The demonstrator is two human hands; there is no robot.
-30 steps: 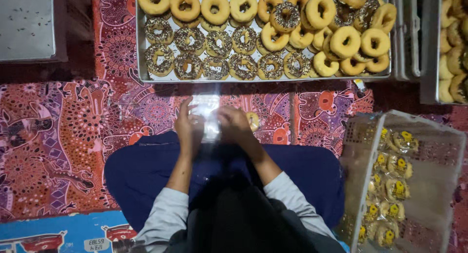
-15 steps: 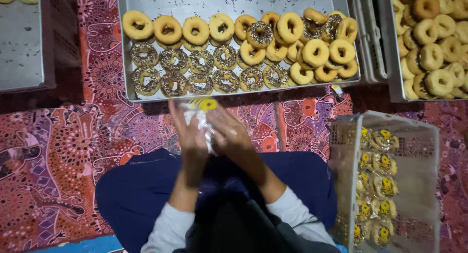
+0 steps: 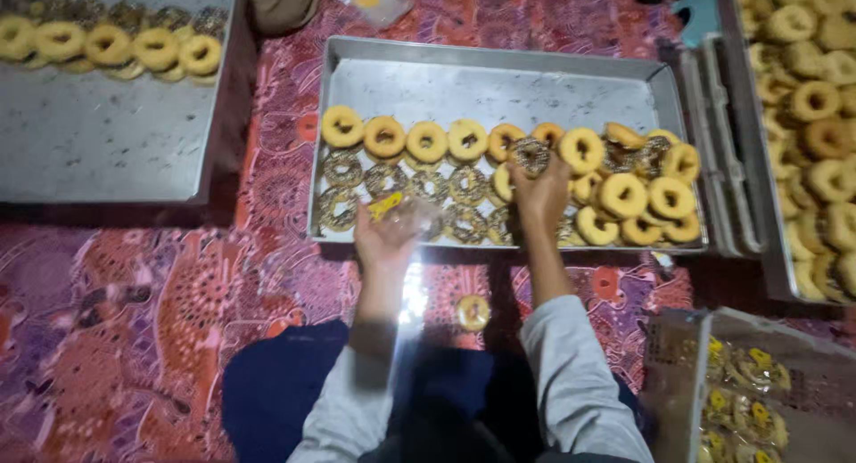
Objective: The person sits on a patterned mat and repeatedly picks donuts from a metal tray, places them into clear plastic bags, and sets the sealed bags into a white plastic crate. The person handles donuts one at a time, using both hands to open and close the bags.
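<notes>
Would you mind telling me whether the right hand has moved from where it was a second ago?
Yes. The right hand has reached forward from the lap onto the doughnuts in the middle metal tray, while the left hand holds a clear plastic bag.

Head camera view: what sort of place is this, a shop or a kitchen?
Probably a small home doughnut-packing spot, worked on the floor. Metal trays of doughnuts sit on a patterned mat, the left hand holds a clear bag, and a box of bagged doughnuts stands alongside.
</notes>
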